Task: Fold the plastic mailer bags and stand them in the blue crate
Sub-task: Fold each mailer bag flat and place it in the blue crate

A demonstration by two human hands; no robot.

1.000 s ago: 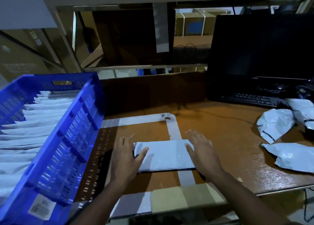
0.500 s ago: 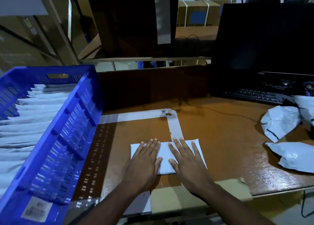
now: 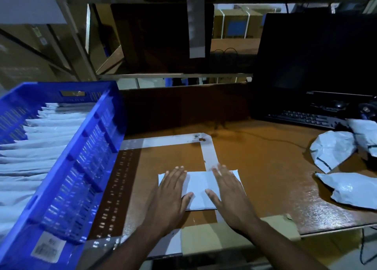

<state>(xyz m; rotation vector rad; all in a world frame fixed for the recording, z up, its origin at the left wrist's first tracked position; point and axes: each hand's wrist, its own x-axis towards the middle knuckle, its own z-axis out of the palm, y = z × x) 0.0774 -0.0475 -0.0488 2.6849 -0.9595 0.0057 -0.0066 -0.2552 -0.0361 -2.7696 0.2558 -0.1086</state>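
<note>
Hands farther apart atop mailer

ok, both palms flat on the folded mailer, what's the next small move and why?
Probably grip the folded mailer by its ends and lift it toward the blue crate. The left hand and right hand press it flat on the table, the fold looks finished, and folded bags already stand in the crate.

Brown desk carries folded mailer, crumpled mailers, keyboard, blue crate.
</note>
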